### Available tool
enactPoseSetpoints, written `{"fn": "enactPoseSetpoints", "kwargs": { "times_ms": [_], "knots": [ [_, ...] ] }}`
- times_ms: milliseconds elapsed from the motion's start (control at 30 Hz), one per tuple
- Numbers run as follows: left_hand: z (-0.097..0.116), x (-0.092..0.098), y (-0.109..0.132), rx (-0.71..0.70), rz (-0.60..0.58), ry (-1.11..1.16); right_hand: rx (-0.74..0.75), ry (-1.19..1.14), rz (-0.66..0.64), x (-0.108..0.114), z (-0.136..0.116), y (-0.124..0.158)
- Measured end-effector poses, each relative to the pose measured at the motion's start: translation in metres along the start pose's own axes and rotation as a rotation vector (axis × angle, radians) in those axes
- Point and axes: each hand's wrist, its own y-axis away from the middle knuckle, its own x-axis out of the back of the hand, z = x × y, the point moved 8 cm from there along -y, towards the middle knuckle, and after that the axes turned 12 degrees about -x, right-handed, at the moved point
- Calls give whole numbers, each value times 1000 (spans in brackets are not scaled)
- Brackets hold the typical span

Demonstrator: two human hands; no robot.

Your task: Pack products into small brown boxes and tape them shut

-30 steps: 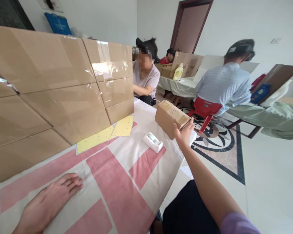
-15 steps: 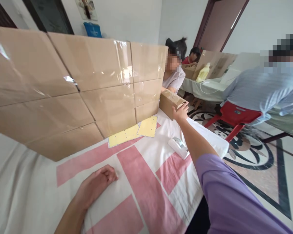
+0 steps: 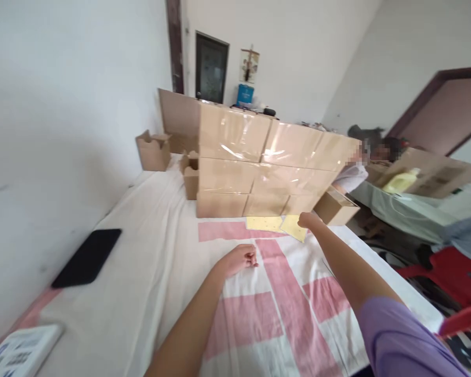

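Note:
My left hand [image 3: 241, 259] rests on the pink-and-white cloth [image 3: 243, 314], fingers curled into a loose fist with nothing visible in it. My right hand [image 3: 309, 220] reaches forward at the right edge of a yellow dotted sheet [image 3: 292, 226]. Its fingers look bunched together, and whether they grip anything is hidden. Beside that sheet lies another yellow sheet [image 3: 262, 223], along the foot of a taped wall of cardboard boxes [image 3: 255, 180]. A separate cardboard box [image 3: 335, 208] stands just beyond my right hand, apart from it.
Open-topped small boxes [image 3: 153, 153] stand behind the wall's left end. A black flat pad [image 3: 88, 257] and a white printed box [image 3: 25, 350] lie at the left. A person's pale sleeve [image 3: 351, 178] shows behind the boxes; a red chair [image 3: 461, 272] stands right.
My view has swung left and back. My right hand has let go of the cardboard box and moved to the yellow sheet. My left hand stays curled on the cloth.

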Motion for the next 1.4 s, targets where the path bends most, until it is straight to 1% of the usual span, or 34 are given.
{"fn": "enactPoseSetpoints", "kwargs": {
  "times_ms": [67,100,167,200,233,300,367,400,467,500,533,567,600,633,667,733,767,833,867,933,1000,1033,1100,1133,1200,1300,1367,1400],
  "knots": [
    [11,0,1,-105,61,-31,111,-13,-126,-13,-71,19],
    [20,3,2,-172,116,-51,183,-29,-199,-21,-109,32],
    [46,19,3,-317,273,-95,360,-109,-323,-35,-183,66],
    [62,33,4,-389,367,-121,457,-171,-380,-40,-219,86],
    [80,51,7,-455,464,-152,552,-246,-431,-45,-253,105],
    [118,96,17,-565,643,-235,709,-435,-486,-49,-313,140],
    [148,145,33,-638,791,-334,782,-638,-473,-50,-363,163],
    [158,169,42,-657,855,-377,786,-724,-453,-50,-385,169],
    [165,209,59,-660,959,-441,763,-863,-398,-48,-422,176],
    [163,223,64,-645,994,-462,765,-898,-331,-42,-439,178],
    [158,232,67,-625,1013,-479,762,-901,-240,-33,-453,177],
    [153,238,67,-603,1016,-492,750,-859,-97,-19,-464,173],
    [148,239,65,-581,1007,-501,735,-748,50,-4,-475,169],
    [144,239,62,-562,991,-508,621,-604,163,8,-483,157],
    [142,237,58,-546,973,-514,474,-449,207,17,-487,141],
    [144,233,54,-529,951,-533,342,-305,171,33,-498,116],
    [148,233,54,-526,950,-547,323,-262,141,39,-503,107],
    [158,238,61,-534,984,-580,367,-217,120,50,-512,101],
    [165,242,68,-551,1030,-626,400,-204,131,55,-515,103],
    [182,251,87,-622,1164,-806,487,-197,179,65,-519,122],
    [199,253,106,-706,1298,-1064,614,-191,209,71,-522,155],
    [205,252,113,-735,1350,-1182,691,-183,203,71,-523,176],
    [210,248,122,-746,1442,-1346,842,-158,144,68,-524,219],
    [211,245,126,-729,1494,-1406,883,-151,111,66,-523,237],
    [211,236,132,-695,1586,-1503,900,-149,64,61,-518,262],
    [209,228,133,-650,1632,-1566,857,-159,-20,50,-512,278],
    [207,230,134,-631,1654,-1538,882,-208,-73,47,-516,279],
    [207,232,136,-618,1671,-1514,911,-262,-66,51,-520,277]
  ]
}}
